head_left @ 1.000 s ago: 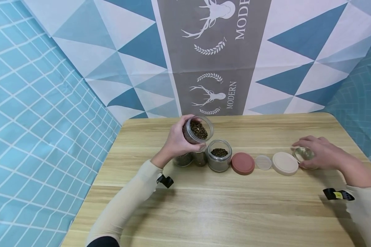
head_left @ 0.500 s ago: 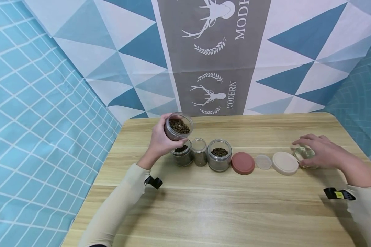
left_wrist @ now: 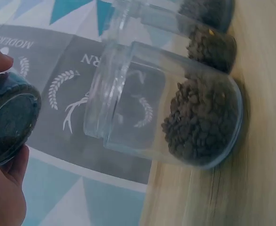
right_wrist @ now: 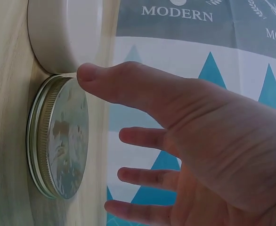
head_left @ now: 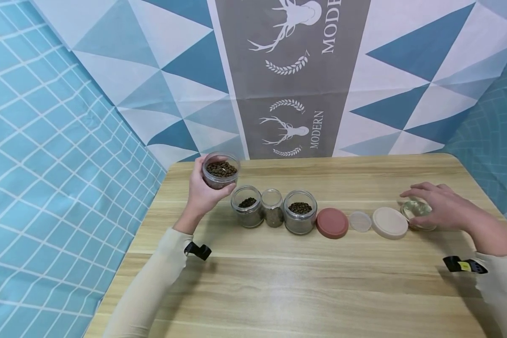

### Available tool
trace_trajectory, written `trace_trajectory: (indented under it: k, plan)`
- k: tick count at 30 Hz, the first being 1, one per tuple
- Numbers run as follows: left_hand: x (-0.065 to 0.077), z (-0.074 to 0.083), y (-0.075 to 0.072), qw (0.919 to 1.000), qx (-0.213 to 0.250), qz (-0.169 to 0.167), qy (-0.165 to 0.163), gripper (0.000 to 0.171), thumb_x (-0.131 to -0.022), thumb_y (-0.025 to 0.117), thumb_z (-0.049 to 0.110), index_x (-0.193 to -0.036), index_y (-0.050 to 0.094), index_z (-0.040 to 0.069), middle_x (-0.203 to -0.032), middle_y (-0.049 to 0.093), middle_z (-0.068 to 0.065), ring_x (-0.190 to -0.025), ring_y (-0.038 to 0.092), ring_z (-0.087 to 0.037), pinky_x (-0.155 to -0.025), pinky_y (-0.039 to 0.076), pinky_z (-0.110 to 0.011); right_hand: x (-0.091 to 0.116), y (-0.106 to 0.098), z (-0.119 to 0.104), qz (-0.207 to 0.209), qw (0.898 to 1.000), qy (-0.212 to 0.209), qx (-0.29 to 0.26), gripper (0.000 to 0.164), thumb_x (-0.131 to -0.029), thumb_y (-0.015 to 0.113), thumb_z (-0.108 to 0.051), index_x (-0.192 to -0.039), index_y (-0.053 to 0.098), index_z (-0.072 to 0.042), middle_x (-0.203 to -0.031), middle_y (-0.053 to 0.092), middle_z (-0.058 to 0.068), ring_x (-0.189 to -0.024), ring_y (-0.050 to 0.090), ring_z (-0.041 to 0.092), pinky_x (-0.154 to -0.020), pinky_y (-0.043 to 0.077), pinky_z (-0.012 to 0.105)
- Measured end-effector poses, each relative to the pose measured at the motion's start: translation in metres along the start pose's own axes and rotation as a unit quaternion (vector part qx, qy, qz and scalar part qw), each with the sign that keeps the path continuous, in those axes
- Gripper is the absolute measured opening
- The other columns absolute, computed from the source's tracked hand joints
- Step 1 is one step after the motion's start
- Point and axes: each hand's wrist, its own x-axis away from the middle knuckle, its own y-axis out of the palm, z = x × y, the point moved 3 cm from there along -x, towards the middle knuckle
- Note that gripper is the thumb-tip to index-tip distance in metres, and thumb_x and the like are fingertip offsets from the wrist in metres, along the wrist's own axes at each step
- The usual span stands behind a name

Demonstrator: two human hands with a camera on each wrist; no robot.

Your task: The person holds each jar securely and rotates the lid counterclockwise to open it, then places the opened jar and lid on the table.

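Observation:
My left hand (head_left: 200, 190) grips a glass jar (head_left: 220, 180) part full of coffee beans, raised and slightly tilted at the table's back left. In the left wrist view, fingers wrap the held jar (left_wrist: 15, 117) near its base. Just right of it stands a lidless jar (head_left: 248, 217) of beans, then a narrower jar (head_left: 273, 215) and another wide jar (head_left: 300, 222). Over at the right, my right hand (head_left: 449, 207) hovers with spread, relaxed fingers above a gold-rimmed metal lid (right_wrist: 67, 141), holding nothing. Part of that lid is hidden by the hand in the head view.
A red lid (head_left: 332, 223), a small clear lid (head_left: 360, 221) and a cream lid (head_left: 389, 223) continue the row toward the metal lid. The wooden table (head_left: 304, 281) backs onto a patterned cloth wall (head_left: 295, 84). A blue grid cloth (head_left: 59, 155) hangs at left.
The left hand has carried its jar leftward, off the row, uncovering the leftmost standing jar and the narrow one. The jar tilts less now. My right hand has stayed almost still.

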Motion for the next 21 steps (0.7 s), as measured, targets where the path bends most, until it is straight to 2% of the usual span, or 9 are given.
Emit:
trace_trajectory:
  k: [4,6,11,14,17,21]
  plan:
    - [0.0,-0.003,-0.005,0.9987,0.042,0.027,-0.007,0.081,-0.077,0.087,-0.01,-0.15,0.052,0.001,-0.136,0.074,0.007,-0.133,0.063,-0.007,-0.118,0.05,-0.022,-0.001,0.001,0.0,0.002,1.0,-0.002,0.003,0.075,-0.085,0.097,-0.031,-0.147,0.067,0.0,-0.155,0.051,0.044,-0.13,0.049,0.07,-0.099,0.048,0.087]
    - [0.0,-0.005,-0.008,0.9969,0.064,0.044,-0.011,0.08,-0.078,0.087,-0.008,-0.149,0.053,0.005,-0.133,0.075,0.013,-0.132,0.065,-0.007,-0.118,0.049,-0.022,-0.001,0.001,0.0,0.003,1.0,-0.003,0.003,0.075,-0.085,0.098,-0.031,-0.146,0.067,0.0,-0.154,0.051,0.044,-0.129,0.05,0.07,-0.099,0.048,0.087]
    - [0.0,-0.009,-0.017,0.9879,0.125,0.089,-0.022,0.078,-0.081,0.101,0.017,-0.145,0.056,0.013,-0.129,0.077,0.014,-0.128,0.066,-0.007,-0.115,0.051,-0.022,-0.001,0.0,-0.001,0.005,1.0,-0.007,0.003,0.076,-0.085,0.098,-0.032,-0.146,0.068,0.0,-0.154,0.052,0.044,-0.13,0.05,0.07,-0.1,0.048,0.087]
    - [0.0,-0.011,-0.021,0.9853,0.135,0.1,-0.03,0.083,-0.08,0.103,0.026,-0.145,0.054,0.014,-0.129,0.075,0.013,-0.127,0.065,-0.007,-0.113,0.052,-0.022,-0.001,0.0,-0.003,0.005,1.0,-0.008,0.002,0.076,-0.085,0.098,-0.032,-0.147,0.067,0.0,-0.155,0.051,0.043,-0.131,0.05,0.07,-0.1,0.048,0.087]
    - [0.002,-0.012,-0.022,0.9857,0.121,0.106,-0.05,0.082,-0.079,0.101,0.017,-0.144,0.051,0.013,-0.13,0.071,0.012,-0.128,0.064,-0.007,-0.114,0.052,-0.02,0.0,-0.001,-0.004,0.004,1.0,-0.008,0.0,0.076,-0.086,0.097,-0.033,-0.148,0.067,0.0,-0.156,0.05,0.043,-0.131,0.049,0.069,-0.1,0.047,0.087]
    - [0.004,-0.016,-0.023,0.9842,0.101,0.109,-0.097,0.075,-0.08,0.09,-0.003,-0.142,0.05,0.01,-0.134,0.068,0.007,-0.13,0.061,-0.008,-0.114,0.051,-0.017,-0.001,-0.001,-0.006,0.006,1.0,-0.011,-0.003,0.077,-0.086,0.097,-0.036,-0.147,0.067,0.0,-0.156,0.05,0.043,-0.132,0.049,0.068,-0.1,0.048,0.086]
